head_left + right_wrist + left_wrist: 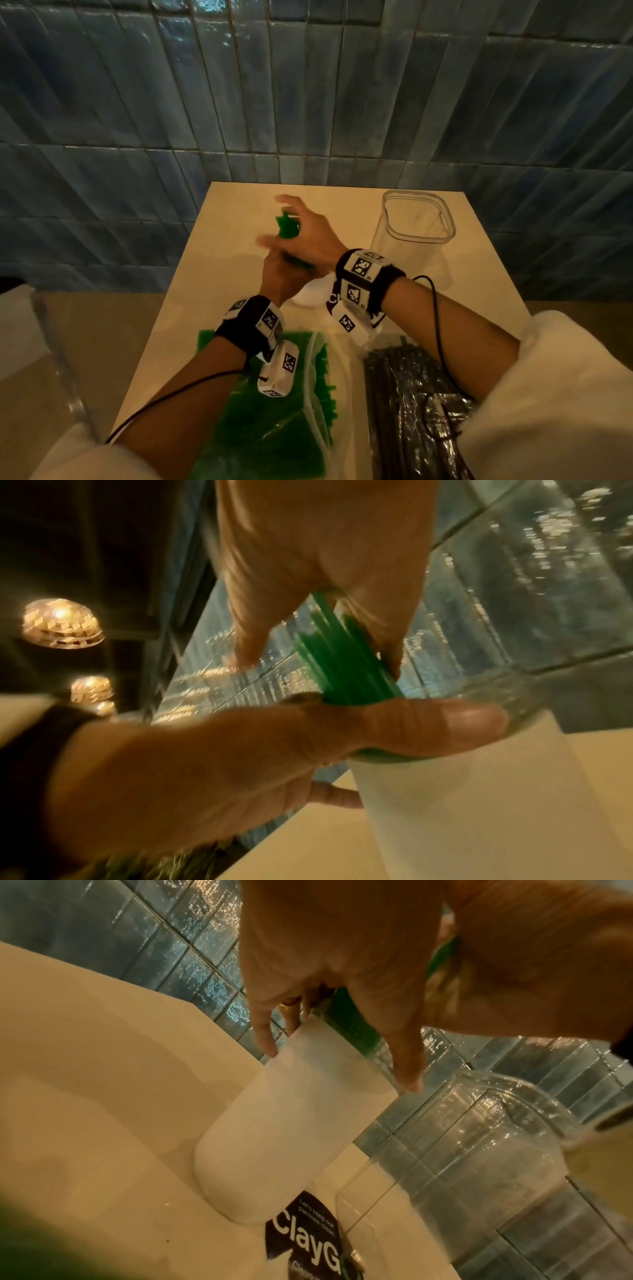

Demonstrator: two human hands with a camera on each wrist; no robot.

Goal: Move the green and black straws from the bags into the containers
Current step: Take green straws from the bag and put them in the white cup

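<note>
A bunch of green straws point(287, 228) point(346, 664) stands in a white container point(308, 294) point(291, 1123) point(462, 804) at the middle of the table. My left hand point(284, 274) point(339, 1066) grips the container's top, thumb across the rim. My right hand point(284, 222) point(322, 661) is over the straw tops, blurred, fingers straight and spread, with the straws between thumb and fingers. A clear container point(411, 240) point(479, 1150) stands empty to the right. The bag of green straws point(267, 428) and the bag of black straws point(411, 411) lie at the near edge.
The cream table point(219, 260) ends at a blue tiled wall point(308, 102) behind the containers. A dark ClayGo label point(301, 1231) lies beside the white container's foot. A lower counter with a clear panel point(58, 359) is on the left.
</note>
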